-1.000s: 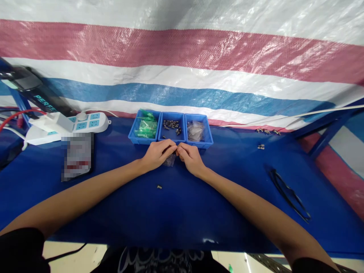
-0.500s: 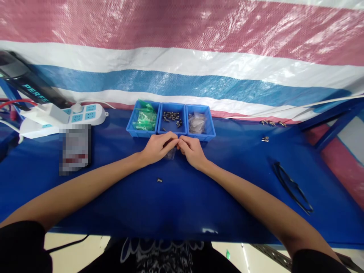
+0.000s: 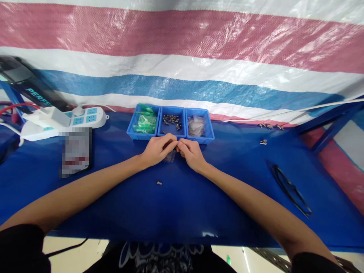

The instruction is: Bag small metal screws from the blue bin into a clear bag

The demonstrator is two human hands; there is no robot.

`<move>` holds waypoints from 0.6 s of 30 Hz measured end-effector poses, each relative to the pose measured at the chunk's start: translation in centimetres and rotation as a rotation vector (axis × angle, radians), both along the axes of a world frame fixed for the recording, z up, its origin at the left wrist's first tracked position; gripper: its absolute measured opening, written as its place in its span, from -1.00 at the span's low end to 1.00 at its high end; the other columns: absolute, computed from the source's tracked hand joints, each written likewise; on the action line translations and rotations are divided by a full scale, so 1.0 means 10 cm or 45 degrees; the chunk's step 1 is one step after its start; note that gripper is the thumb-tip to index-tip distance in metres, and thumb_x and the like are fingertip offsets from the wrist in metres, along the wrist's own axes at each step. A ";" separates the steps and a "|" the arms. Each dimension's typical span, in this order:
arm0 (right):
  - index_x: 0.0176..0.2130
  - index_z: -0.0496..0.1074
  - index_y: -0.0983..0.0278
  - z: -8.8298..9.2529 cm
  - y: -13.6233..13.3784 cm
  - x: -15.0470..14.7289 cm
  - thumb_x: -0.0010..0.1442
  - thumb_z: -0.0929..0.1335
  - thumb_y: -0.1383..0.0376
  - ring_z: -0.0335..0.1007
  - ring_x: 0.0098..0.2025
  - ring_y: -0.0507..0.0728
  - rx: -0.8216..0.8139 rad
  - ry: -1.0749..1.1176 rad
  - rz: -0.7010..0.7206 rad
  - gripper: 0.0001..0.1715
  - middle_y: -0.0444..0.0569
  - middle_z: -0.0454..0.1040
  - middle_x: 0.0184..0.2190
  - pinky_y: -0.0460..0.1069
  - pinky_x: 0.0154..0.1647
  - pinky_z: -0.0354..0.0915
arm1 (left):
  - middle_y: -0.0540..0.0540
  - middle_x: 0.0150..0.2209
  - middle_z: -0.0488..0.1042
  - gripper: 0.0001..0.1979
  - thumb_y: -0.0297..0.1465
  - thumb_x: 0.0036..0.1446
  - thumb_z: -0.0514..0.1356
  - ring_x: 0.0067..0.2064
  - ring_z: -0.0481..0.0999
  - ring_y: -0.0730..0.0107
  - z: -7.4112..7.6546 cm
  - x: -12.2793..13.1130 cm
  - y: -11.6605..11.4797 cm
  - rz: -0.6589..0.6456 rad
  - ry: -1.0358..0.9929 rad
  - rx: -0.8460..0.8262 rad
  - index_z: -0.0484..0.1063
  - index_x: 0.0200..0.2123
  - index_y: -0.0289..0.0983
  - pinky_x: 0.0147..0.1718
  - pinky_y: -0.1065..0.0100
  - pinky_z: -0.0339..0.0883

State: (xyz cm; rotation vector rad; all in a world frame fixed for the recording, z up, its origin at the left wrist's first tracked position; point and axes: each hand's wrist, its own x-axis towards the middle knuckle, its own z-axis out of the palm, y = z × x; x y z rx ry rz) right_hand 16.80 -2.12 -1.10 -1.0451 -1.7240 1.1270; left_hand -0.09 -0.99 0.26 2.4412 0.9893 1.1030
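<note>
My left hand (image 3: 158, 150) and my right hand (image 3: 192, 151) meet just in front of the blue bins, fingertips pressed together. Between them is a small clear plastic bag (image 3: 170, 156), its lower part hanging below my left fingers; the rest is hidden by the fingers. Both hands are closed on it. Behind them stand three joined bins: the left bin (image 3: 130, 129) holds green bags, the middle bin (image 3: 184, 123) several small screws, the right bin (image 3: 211, 127) clear bags. One loose screw (image 3: 159, 183) lies on the blue table nearer to me.
At the left are a white power strip (image 3: 99, 118), a phone-like pixelated device (image 3: 75, 151) and a dark box (image 3: 31, 85). Black-framed glasses (image 3: 290, 185) lie at the right. Several screws (image 3: 270, 126) sit by the striped sheet (image 3: 182, 64), with more screws (image 3: 263, 142) closer in.
The whole view has shifted slightly, so everything sits a little lower in the picture. My hands keep nearly the same pose at the plastic bag.
</note>
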 end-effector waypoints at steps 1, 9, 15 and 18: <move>-0.55 0.23 0.29 0.00 0.00 0.00 0.25 0.18 0.14 0.02 -0.59 -0.03 0.004 -0.001 0.001 -0.59 -0.19 0.10 -0.67 -0.11 -0.55 0.00 | 0.08 -0.52 0.37 -0.84 -0.35 0.25 0.05 -0.54 0.31 0.62 0.00 0.00 0.00 0.008 0.003 -0.012 0.33 -0.33 -0.30 -0.48 0.58 0.19; -0.56 0.23 0.30 0.02 0.00 0.00 0.26 0.18 0.18 0.03 -0.60 -0.04 0.050 -0.061 -0.001 -0.59 -0.20 0.11 -0.69 -0.11 -0.54 0.00 | 0.10 -0.54 0.34 -0.84 -0.32 0.25 0.04 -0.55 0.30 0.61 0.00 0.00 0.00 0.057 0.023 -0.067 0.32 -0.29 -0.28 -0.50 0.56 0.17; -0.56 0.26 0.31 0.05 0.01 -0.02 0.24 0.19 0.23 0.06 -0.59 -0.04 0.094 -0.123 0.011 -0.62 -0.20 0.15 -0.68 -0.11 -0.52 0.01 | 0.07 -0.50 0.39 -0.82 -0.32 0.27 0.01 -0.51 0.35 0.59 0.01 0.00 0.00 0.039 0.054 -0.107 0.33 -0.26 -0.28 -0.45 0.56 0.21; -0.55 0.27 0.31 0.06 0.01 -0.02 0.24 0.19 0.25 0.08 -0.58 -0.04 0.110 -0.146 0.011 -0.63 -0.19 0.18 -0.68 -0.11 -0.51 0.02 | 0.06 -0.48 0.41 -0.82 -0.34 0.28 -0.01 -0.48 0.38 0.58 0.02 0.00 0.01 0.000 0.078 -0.124 0.33 -0.26 -0.28 -0.42 0.56 0.22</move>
